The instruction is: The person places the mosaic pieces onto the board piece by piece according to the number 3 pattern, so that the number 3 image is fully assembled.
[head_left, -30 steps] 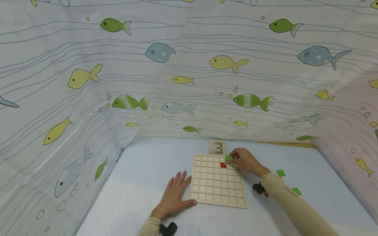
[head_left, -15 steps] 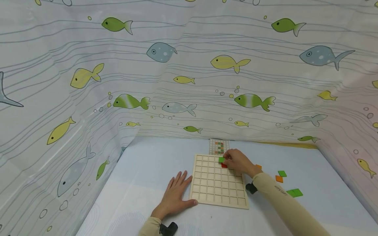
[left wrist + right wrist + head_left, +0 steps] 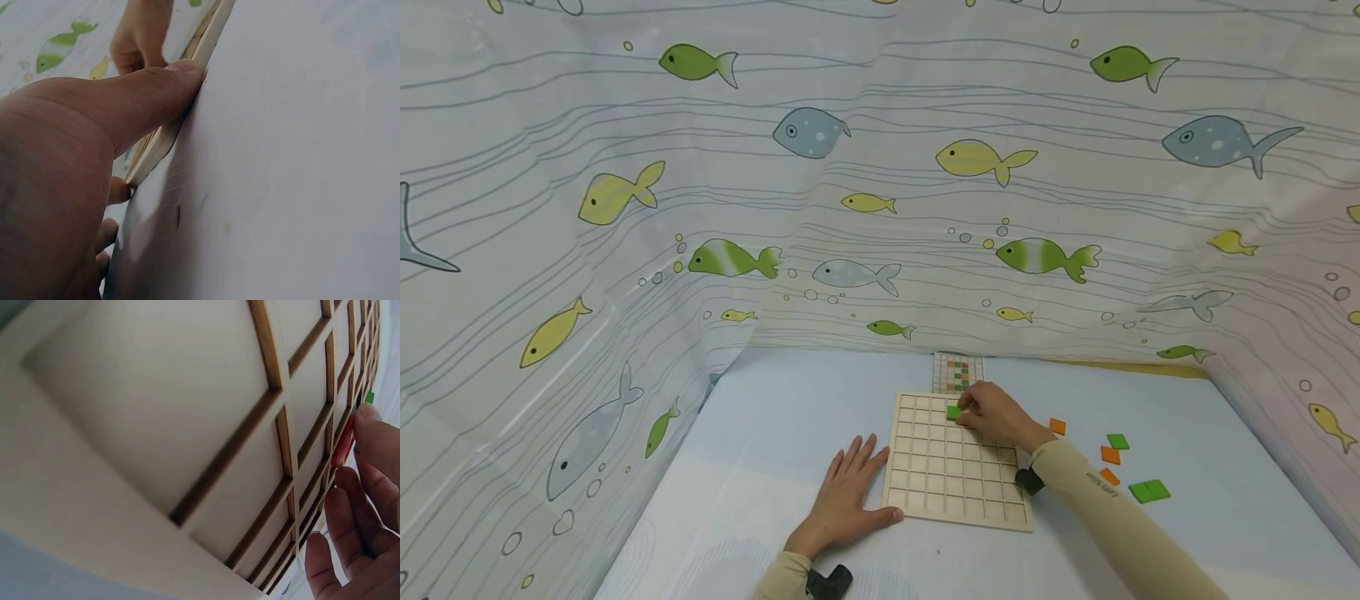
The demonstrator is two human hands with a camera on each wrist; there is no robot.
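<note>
Green tile (image 3: 952, 412) is near the grid board's (image 3: 958, 479) far edge, pinched by the right hand (image 3: 996, 414), with a red piece (image 3: 343, 440) right by it. Left hand (image 3: 846, 500)'s spread wide, thumb on the near left corner. Loose orange tiles (image 3: 1110, 455) lie past the right edge.

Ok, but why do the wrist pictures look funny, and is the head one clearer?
Right wrist view: the near corner of the board looks huge and blurry, its edge bowed, probably by a close, wide lens; left wrist view: dim, with a soft shadow on the tabletop beside the left grip; head view: brighter and more even, though the pattern card looks tiny.
</note>
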